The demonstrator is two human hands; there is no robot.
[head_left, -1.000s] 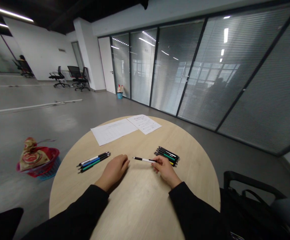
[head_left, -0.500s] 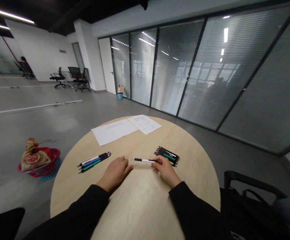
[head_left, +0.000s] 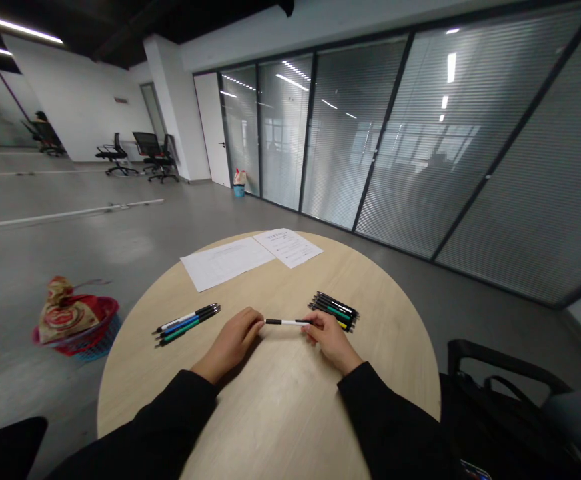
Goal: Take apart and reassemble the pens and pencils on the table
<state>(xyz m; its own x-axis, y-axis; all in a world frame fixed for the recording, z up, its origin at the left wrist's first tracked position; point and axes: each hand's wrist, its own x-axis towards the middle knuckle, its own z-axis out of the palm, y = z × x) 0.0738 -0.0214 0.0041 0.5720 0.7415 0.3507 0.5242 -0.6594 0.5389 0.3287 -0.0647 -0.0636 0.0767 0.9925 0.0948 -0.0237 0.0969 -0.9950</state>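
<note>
Between my two hands, a white pen with black ends (head_left: 287, 323) lies level just above the round wooden table (head_left: 280, 400). My right hand (head_left: 331, 339) pinches its right end between thumb and fingers. At the tip end, my left hand (head_left: 237, 339) has thumb and fingers closed on the pen. Left of my left hand lies a small row of pens, white, blue and green with black grips (head_left: 187, 325). Just beyond my right hand rests a group of several pens, mostly black with green and yellow ones (head_left: 334, 311).
Two printed paper sheets (head_left: 227, 263) lie at the table's far edge. A red and blue basket with a paper bag (head_left: 77, 323) stands on the floor to the left. A black chair (head_left: 500, 413) is close by on the right. Glass partitions (head_left: 355, 133) line the back.
My left hand has moved slightly and its thumb and fingers have closed on the pen's tip end. My right hand keeps its hold on the other end.
</note>
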